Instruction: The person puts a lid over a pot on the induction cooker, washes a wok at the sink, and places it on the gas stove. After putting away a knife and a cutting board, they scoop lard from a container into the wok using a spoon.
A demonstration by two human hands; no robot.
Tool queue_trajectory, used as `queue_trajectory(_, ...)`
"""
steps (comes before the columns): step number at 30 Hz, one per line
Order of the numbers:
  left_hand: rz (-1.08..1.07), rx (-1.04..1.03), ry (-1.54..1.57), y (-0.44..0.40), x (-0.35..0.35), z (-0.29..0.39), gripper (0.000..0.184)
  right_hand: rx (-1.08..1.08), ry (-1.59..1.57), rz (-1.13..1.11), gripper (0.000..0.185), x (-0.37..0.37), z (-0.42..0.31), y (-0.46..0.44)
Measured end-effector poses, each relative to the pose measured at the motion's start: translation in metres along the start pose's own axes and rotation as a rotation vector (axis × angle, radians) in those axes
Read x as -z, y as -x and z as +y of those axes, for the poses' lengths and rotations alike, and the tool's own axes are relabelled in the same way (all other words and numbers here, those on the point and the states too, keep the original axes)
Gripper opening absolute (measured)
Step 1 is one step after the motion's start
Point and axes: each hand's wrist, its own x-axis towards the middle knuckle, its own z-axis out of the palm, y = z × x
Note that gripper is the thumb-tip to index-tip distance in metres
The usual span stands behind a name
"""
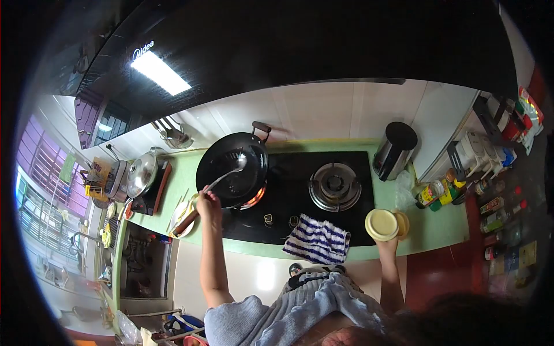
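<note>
My left hand (208,203) is closed round the shaft of a metal ladle (229,171), whose brown handle end points back toward me. The ladle's bowl rests inside a black wok (216,187), which sits over a lit left burner; orange flame shows at its lower right edge. A little shiny liquid seems to lie in the wok. My right hand (388,246) holds a round cream-coloured container (381,224) near the counter's front right. A second round cream piece, perhaps its lid, shows at its right side. The container hides most of those fingers.
A striped towel (317,239) lies over the black cooktop's (288,190) front edge. Behind the right side stands a dark kettle (396,149), with bottles (441,193) beside it. A white plate (186,229) lies under the ladle handle. A lidded pot (142,175) stands left.
</note>
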Motion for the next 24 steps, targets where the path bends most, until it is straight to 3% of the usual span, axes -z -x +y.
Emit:
queue_trajectory(7,-0.334,0.369,-0.049,0.128,-0.117,-0.09,0.026,-0.066,0.021,0.241,0.036,0.056,0.013,0.009)
queue_trajectory(13,-0.788,0.454,-0.408,0.221,-0.161,-0.21,0.03,0.011,0.116,0.349,0.032,0.107,0.004,0.019)
queue_trajectory(15,-0.933,0.446,-0.514,0.241,-0.164,-0.25,0.03,-0.001,0.136,0.394,0.032,0.119,0.002,0.028)
queue_trajectory(19,-1.272,0.16,-0.792,0.264,-0.163,-0.313,0.03,-0.022,0.153,0.444,0.034,0.135,0.002,0.042)
queue_trajectory(24,-1.232,0.129,-0.876,0.272,-0.15,-0.365,0.031,-0.074,0.147,0.425,0.035,0.15,0.014,0.057)
